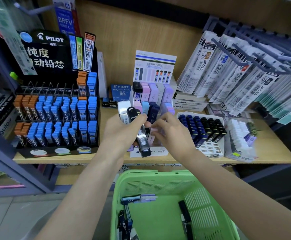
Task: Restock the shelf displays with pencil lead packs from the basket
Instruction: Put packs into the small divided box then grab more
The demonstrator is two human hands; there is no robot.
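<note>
My left hand (pixel 122 130) grips a bunch of pencil lead packs (pixel 137 123), black and white ones, held upright over the shelf's front edge. My right hand (pixel 172 132) reaches into the Mono graph display (pixel 151 104), its fingertips pinching a pale lilac pack (pixel 154 131) in the front row. The green basket (pixel 158 181) stands below the shelf between my forearms. Several loose lead packs (pixel 137 198) lie on its bottom.
A black Pilot display (pixel 58 108) full of blue and orange lead cases fills the shelf's left. A white box of dark blue and black cases (pixel 203 130) sits right of the Mono display. Refill packets hang on grey hooks (pixel 245 66) at the upper right.
</note>
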